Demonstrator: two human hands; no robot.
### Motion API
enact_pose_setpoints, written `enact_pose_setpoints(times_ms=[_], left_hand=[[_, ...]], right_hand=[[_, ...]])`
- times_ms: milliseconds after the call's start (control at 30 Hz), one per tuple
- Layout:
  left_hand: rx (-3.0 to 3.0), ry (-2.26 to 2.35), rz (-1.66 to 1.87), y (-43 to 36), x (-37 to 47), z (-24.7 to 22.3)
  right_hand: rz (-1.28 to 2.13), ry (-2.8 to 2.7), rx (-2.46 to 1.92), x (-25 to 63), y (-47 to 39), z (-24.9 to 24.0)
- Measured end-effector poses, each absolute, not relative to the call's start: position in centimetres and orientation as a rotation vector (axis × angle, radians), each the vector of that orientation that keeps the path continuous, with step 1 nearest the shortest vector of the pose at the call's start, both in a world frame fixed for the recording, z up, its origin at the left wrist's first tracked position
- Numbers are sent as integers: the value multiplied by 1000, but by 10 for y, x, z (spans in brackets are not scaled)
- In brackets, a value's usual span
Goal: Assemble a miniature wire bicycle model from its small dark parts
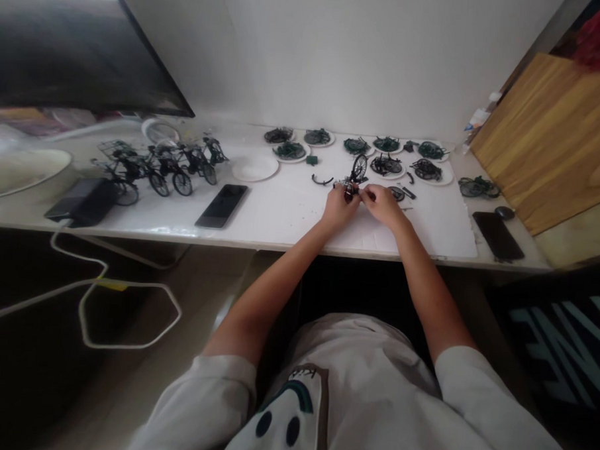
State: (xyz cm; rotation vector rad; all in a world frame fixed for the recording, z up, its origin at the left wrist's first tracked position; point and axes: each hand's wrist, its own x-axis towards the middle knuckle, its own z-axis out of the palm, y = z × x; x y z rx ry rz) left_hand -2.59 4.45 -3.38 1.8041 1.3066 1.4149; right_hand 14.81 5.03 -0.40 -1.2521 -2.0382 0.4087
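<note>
A partly built model bicycle [359, 166] with one spoked wheel sticking up is between my hands at the middle of the table. My left hand [339, 207] grips its lower part, fingers closed around it. From the right, my right hand [382, 203] meets it with fingertips pinched together; whatever they pinch is too small and covered to make out. Close by on the white sheet lie a curved black part [322, 180], a loose wheel [396, 194] and a short dark strip [409, 192].
Paper plates with dark green and black bicycle parts [288, 151] line the back. Several assembled model bicycles [159, 169] stand at left, near an empty plate [255, 168] and a phone [222, 206]. Another phone [497, 235] lies at right. A wooden board [552, 140] leans beyond it.
</note>
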Motion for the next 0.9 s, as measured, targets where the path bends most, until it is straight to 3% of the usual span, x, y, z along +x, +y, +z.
enact_pose_setpoints(times_ms=[900], left_hand=[[1798,1316,1405,43,-26,-33]], right_hand=[[413,-2084,-1283,148,47,0]])
